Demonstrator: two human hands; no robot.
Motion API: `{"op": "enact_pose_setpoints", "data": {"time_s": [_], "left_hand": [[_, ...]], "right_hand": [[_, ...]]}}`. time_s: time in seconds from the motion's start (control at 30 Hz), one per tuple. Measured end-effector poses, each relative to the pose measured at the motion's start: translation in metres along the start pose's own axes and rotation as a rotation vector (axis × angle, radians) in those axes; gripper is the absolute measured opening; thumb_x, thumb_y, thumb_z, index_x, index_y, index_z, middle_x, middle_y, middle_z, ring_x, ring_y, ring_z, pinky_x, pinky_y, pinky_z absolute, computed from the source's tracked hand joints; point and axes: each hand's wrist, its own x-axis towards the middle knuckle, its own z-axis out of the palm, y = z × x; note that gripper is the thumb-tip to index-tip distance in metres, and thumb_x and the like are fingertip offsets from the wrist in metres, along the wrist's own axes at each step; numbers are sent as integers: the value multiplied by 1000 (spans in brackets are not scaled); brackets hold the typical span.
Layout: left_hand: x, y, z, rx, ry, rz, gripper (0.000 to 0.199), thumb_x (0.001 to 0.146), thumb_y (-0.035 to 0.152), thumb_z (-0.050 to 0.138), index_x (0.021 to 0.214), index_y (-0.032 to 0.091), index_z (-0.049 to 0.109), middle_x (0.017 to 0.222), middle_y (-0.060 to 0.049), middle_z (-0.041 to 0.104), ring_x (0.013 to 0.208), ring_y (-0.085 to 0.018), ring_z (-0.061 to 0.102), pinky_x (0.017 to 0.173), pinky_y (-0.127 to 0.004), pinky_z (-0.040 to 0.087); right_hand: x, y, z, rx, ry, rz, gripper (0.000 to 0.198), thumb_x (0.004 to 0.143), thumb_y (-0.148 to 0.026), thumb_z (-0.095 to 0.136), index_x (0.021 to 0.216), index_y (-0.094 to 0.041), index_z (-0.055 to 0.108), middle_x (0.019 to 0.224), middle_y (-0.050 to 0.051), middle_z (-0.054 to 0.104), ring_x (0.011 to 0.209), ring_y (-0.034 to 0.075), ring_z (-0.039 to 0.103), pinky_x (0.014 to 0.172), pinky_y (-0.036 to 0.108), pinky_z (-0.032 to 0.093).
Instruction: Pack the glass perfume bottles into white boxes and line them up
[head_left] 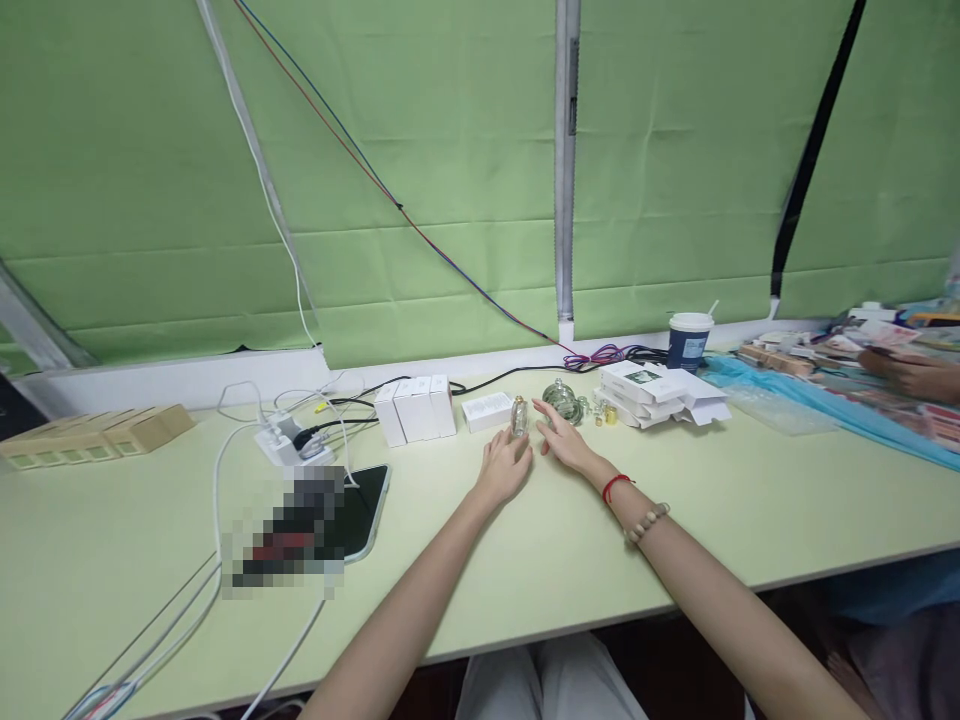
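Note:
A small clear glass bottle (519,417) with a gold-coloured neck is upright at the middle of the table. My left hand (504,468) is at its lower end, fingers bent in around the base. Just right of the bottle, my right hand (561,441) has its fingers stretched and apart, holding nothing. Behind the right hand sits a cluster of greenish clear glass pieces (564,402), partly covered by that hand. Several tiny gold-coloured parts (610,414) lie to its right. A flat white box (487,411) rests behind and left of the bottle.
White boxes (416,410) stand left, with more stacked white cartons (643,392) right. Beyond these is a lidded paper cup (689,342). A power strip (289,442), cables and a tablet (367,515) occupy the left. Another person's hand (911,372) is among papers at far right.

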Motion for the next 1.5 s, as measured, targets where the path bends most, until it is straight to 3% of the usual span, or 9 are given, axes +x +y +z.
{"op": "enact_pose_setpoints", "data": {"time_s": [0.2,0.4,0.57,0.77,0.87,0.97,1.13,1.3,1.5], "left_hand": [[1,3,-6,187,115,-209,43,84,29,34,117,11,55,130,-15,48,125,-25,37,103,-39,26],[2,-1,-2,39,175,-100,54,81,27,40,134,15,35,136,-10,43,127,-22,36,105,-39,26],[2,-1,-2,-62,274,-195,62,80,31,43,137,15,25,141,-12,34,131,-24,29,107,-43,23],[2,-2,-2,4,246,-40,43,77,21,45,120,21,47,132,-8,44,125,-22,37,103,-41,30],[0,-2,2,147,204,42,31,76,20,47,105,20,59,139,-10,33,132,-26,26,104,-44,28],[-2,-1,5,242,171,103,36,75,19,49,110,20,58,144,-10,23,135,-28,16,104,-46,26],[-1,-2,3,226,121,-18,47,78,23,46,125,20,49,132,-12,41,125,-25,35,102,-44,30],[2,-2,1,213,152,-41,36,78,22,44,110,21,61,111,-9,54,111,-21,47,98,-38,34],[-4,5,3,282,217,67,31,71,34,57,97,22,65,95,-8,54,100,-23,49,91,-38,37]], "right_hand": [[1,3,1,-11,-12,-7,50,86,-38,40,134,-29,32,140,8,37,50,6,55,80,35,44],[2,6,4,189,-123,7,52,87,-43,37,136,-31,28,132,8,47,47,6,53,60,28,48],[5,12,7,221,-153,29,46,87,-38,39,132,-28,38,110,5,63,41,5,50,51,24,47],[9,19,11,147,-70,47,52,83,-36,46,134,-30,34,139,9,38,45,1,49,61,25,49],[8,19,11,148,-73,50,53,82,-39,48,132,-28,37,134,10,44,48,3,51,61,25,49],[6,18,10,128,-74,64,51,81,-41,50,129,-26,41,127,10,50,48,3,51,64,27,49],[5,16,11,66,-40,105,50,82,-39,47,129,-25,39,125,11,49,46,3,53,75,31,48],[3,11,9,51,4,49,49,81,-35,46,128,-25,38,122,9,51,44,3,52,65,28,49],[-2,-1,5,-32,150,-122,40,79,-30,46,119,-23,49,114,6,56,45,5,48,57,26,46]]}}
